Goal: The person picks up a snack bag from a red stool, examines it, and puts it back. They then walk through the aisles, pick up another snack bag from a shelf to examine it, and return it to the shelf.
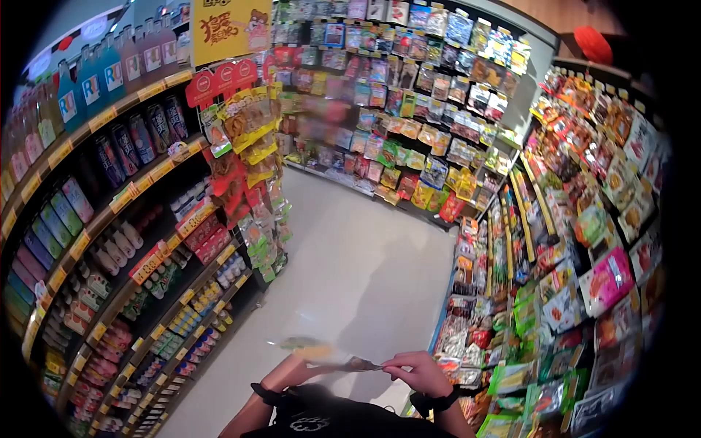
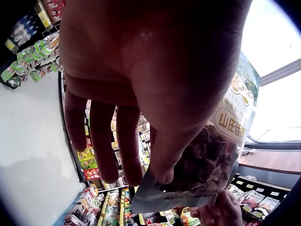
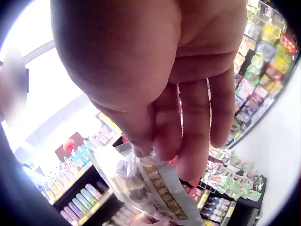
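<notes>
Stocked shelves point(image 1: 150, 90) flank a pale shop floor point(image 1: 328, 255). Above the floor's near end, a printed bag point(image 2: 204, 162) of dark pieces is held between two hands: the left hand point(image 1: 290, 371) pinches one edge, thumb on its front; the right hand point(image 1: 419, 372) pinches another.

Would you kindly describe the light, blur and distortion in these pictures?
Head view: the left shelves bow, corners go black, a shadow crosses the floor; left wrist view: the left hand is dark against glare at upper right; right wrist view: glare whitens part of the packet, a blurred oval sits far left.
</notes>
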### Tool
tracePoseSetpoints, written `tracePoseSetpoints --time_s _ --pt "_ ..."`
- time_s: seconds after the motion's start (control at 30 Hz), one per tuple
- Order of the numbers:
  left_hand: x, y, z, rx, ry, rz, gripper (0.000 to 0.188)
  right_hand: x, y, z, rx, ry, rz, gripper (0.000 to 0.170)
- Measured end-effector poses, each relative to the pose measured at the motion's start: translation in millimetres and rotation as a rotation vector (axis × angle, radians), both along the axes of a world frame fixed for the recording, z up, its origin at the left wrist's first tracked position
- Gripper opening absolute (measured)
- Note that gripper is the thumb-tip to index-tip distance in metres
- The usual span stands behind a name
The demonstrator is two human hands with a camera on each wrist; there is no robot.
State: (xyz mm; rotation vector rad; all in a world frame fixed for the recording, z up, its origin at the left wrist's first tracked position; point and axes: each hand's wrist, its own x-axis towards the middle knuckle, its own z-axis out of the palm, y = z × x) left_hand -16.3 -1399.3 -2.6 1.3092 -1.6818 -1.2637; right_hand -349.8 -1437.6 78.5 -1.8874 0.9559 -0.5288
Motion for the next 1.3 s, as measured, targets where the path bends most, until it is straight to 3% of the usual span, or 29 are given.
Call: tracePoseSetpoints --time_s 0.17,0.27,0.4,0.47,0.57,0.7,0.87,1.13,1.3 --pt "30 -47 9 0.011 -0.001 0.098 0.038 24 -72 -5 -0.025 0.122 0.09 0.019" --pt "52 -85 3 -0.034 0.149 0.091 0.014 39 -105 -10 -0.084 0.149 0.136 0.02" --pt "71 -139 -1 0.042 0.126 0.069 0.016 53 -136 -21 -0.066 0.162 0.098 0.021" --pt "71 -166 7 -0.122 -0.001 0.012 0.017 52 -148 -29 -0.049 0.215 -0.006 0.023" --pt "59 -197 29 -0.15 -0.088 -0.073 0.019 42 -161 -34 -0.08 0.266 -0.049 0.026" --pt "32 -236 26 -0.13 0.023 -0.151 0.021 21 -173 -33 -0.024 0.3 -0.151 0.027" --pt "1 -293 22 -0.062 -0.085 -0.25 0.022 -13 -206 -56 0.02 0.222 -0.274 0.024" --pt "-42 -418 40 -0.091 -0.119 -0.291 0.031 -54 -325 -67 -0.039 0.093 -0.281 0.027" --pt "-88 -508 39 -0.04 -0.218 -0.353 0.027 -96 -395 -83 -0.069 0.047 -0.365 0.028"
